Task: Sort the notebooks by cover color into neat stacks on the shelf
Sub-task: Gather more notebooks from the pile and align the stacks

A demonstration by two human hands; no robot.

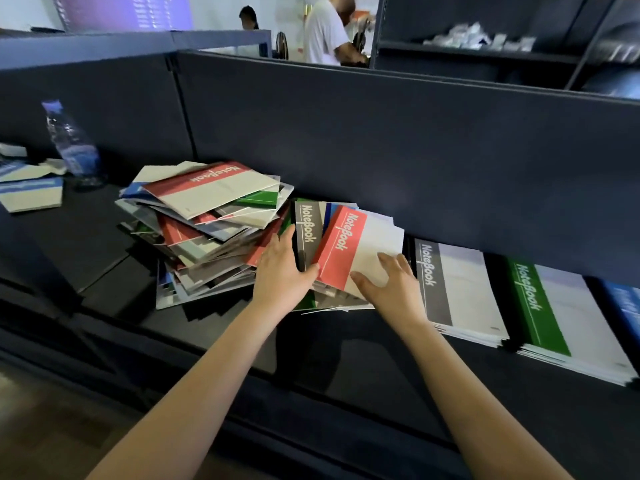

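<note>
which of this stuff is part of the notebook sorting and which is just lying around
Job:
mixed notebook pile
red notebook under the right hand
grey stack
green stack
blue stack

Lying about:
water bottle
white packets in the background

It looks like a stockroom or shop. Dark metal shelving [381,358] holds many matching notebooks [214,216]; another rack [485,54] carries bagged goods [478,38].
</note>
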